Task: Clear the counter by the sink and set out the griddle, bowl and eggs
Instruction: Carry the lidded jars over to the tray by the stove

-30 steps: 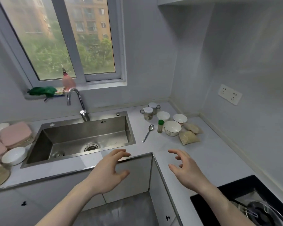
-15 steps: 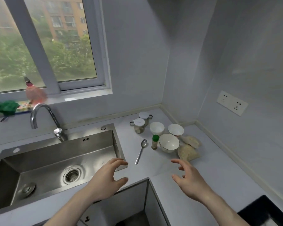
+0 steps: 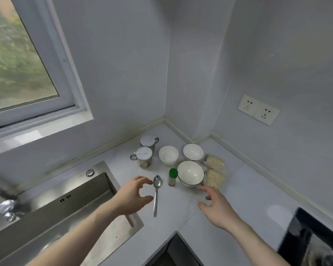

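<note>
In the counter corner by the sink stand three white bowls: a large dark-rimmed bowl [image 3: 190,173] in front, two smaller bowls [image 3: 168,155] [image 3: 193,151] behind. A metal spoon [image 3: 156,194] lies left of them, beside a small green-capped bottle [image 3: 172,177]. Two lidded glass jars [image 3: 144,158] [image 3: 148,142] stand further back. My left hand [image 3: 134,196] hovers just left of the spoon, fingers loosely curved, holding nothing. My right hand [image 3: 216,205] hovers in front of the large bowl, fingers spread and empty. No griddle or eggs are in view.
Two clear bags of pale food [image 3: 213,172] lie right of the bowls. The steel sink [image 3: 62,204] fills the left, its tap [image 3: 6,207] at the far left. A black cooktop [image 3: 311,239] sits at the lower right. A wall socket [image 3: 258,109] is above the counter.
The view has swung right and closer to the corner. Both hands have reached forward to the spoon and large bowl; they remain empty.
</note>
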`<state>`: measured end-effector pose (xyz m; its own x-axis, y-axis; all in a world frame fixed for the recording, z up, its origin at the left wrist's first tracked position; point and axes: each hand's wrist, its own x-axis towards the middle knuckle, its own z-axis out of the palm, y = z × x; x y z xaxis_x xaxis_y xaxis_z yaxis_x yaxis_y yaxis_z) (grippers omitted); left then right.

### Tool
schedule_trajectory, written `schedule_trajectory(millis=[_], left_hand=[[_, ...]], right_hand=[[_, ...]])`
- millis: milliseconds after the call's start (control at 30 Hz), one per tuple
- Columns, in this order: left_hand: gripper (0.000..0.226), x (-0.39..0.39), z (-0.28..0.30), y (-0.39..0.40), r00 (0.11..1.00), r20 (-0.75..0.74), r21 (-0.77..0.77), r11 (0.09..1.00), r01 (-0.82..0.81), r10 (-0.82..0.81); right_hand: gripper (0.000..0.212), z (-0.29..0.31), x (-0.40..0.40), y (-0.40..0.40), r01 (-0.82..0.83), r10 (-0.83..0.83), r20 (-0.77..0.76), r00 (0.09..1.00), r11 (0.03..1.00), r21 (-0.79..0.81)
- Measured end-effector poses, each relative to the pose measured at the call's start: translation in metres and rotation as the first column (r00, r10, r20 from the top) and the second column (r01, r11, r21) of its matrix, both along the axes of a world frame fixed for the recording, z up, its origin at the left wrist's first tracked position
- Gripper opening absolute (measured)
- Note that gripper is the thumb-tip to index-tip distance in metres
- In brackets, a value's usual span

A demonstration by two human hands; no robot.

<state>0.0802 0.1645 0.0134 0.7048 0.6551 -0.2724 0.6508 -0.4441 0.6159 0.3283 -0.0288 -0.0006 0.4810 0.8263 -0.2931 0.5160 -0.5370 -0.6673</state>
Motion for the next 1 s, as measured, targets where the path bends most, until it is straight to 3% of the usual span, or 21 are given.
schedule_trajectory(millis=[267,533,700,867,1000], left_hand=[[0.048,0.061,-0.026,0.053,0.995,-0.039,-0.014,0.996,0.086,-0.087],[0.066,0.132,-0.068,0.064,0.951,-0.201,0.06,0.966,0.251,-0.235],[0.055,0.155,-0.099,0.068,0.925,-0.289,0.107,0.952,0.287,-0.246],[0.038,0.162,-0.107,0.076,0.938,-0.266,0.101,0.961,0.259,-0.224],[0.036,0.148,-0.099,0.078,0.975,-0.161,0.159,0.971,0.178,-0.152]], right_hand=[[0.047,-0.016,0.021,0.012,0.106,-0.106,-0.004,0.994,0.992,-0.064],[0.049,-0.029,0.049,0.048,0.088,-0.085,0.025,0.996,0.985,-0.15],[0.05,-0.044,0.054,0.064,0.081,-0.08,0.014,0.997,0.978,-0.193],[0.048,-0.053,0.056,0.071,0.092,-0.094,-0.005,0.996,0.977,-0.193],[0.044,-0.054,0.062,0.079,0.09,-0.092,-0.006,0.996,0.981,-0.172]])
